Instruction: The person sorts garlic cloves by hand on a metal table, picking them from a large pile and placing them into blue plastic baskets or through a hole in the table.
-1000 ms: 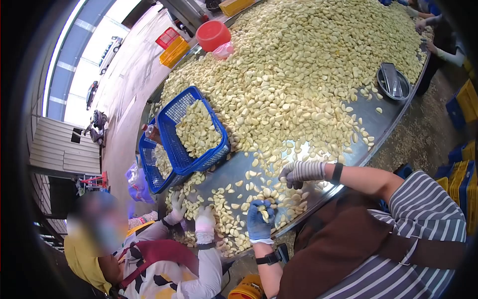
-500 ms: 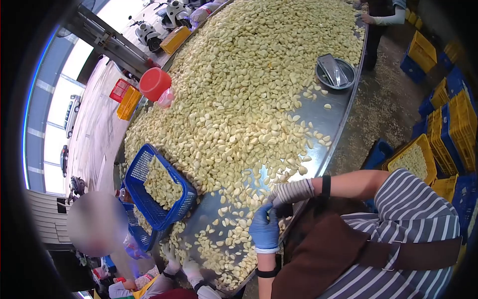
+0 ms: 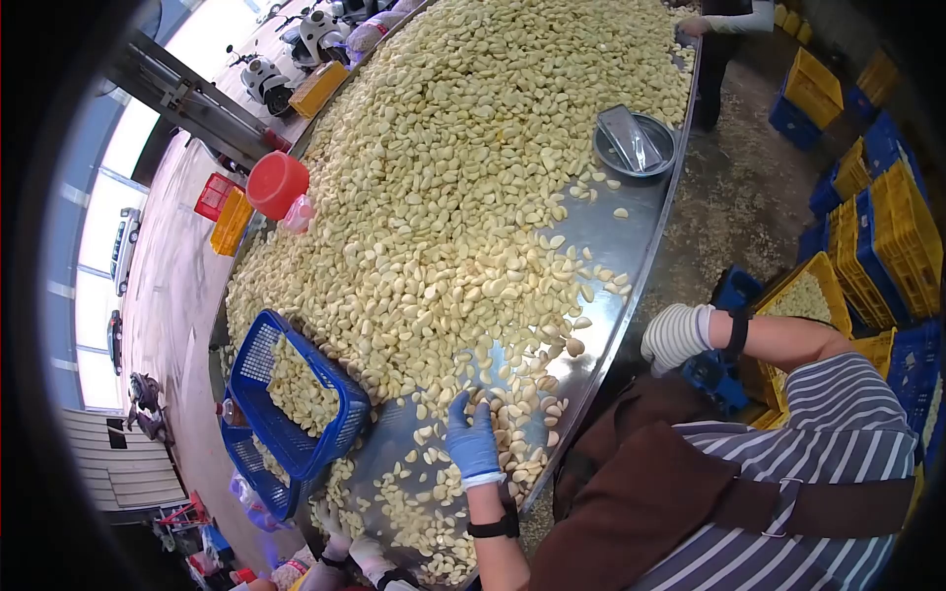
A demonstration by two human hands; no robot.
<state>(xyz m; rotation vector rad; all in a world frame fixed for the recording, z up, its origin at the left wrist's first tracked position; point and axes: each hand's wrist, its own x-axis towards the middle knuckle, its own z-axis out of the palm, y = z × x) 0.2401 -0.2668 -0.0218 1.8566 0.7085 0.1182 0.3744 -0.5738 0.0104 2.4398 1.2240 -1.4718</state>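
Note:
My left hand, in a blue glove, rests among pale peeled cloves near the metal table's front edge. Its thumb and fingers are apart, and no grip on a clove shows. My right hand, in a striped whitish glove, hangs beyond the table edge, clear of the cloves. Its fingers are mostly hidden, so what it holds, if anything, cannot be seen. A large heap of cloves covers much of the metal table.
Blue baskets with cloves stand at the left. A metal bowl holds a clear-topped tray. A red tub is beyond the heap. Co-workers' gloved hands are at the bottom; another person's hand is at the top. Yellow crates stand right.
My hands have separated. The left moved down-left over the cloves and its fingers spread; the right drew back to the right, off the table. The view has shifted slightly.

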